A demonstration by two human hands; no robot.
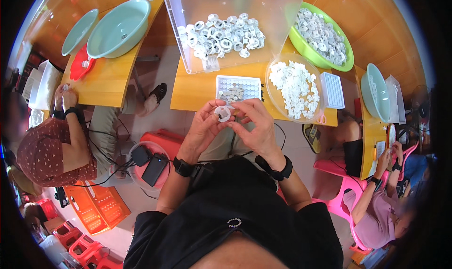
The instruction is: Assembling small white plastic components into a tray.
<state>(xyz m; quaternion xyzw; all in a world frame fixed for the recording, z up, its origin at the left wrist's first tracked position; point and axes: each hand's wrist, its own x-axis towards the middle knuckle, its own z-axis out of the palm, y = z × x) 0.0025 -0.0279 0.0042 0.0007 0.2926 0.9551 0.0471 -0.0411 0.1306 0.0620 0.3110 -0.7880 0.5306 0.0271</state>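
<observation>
Bright even light, soft shadows, fisheye bending, dark blurred rim

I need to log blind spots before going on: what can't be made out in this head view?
- Small white part: mostly covered by left hand and right hand; shape unclear.
- Tray: its small pieces too tiny to identify.
- Clear bin: top cut off by the frame edge.
- Rim areas: blurred, dark.

White round plastic ring [222,112], lime green plastic basin [346,64], pale teal plastic bowl [120,29], orange wooden tabletop [197,88], pink plastic chair [341,196].
</observation>
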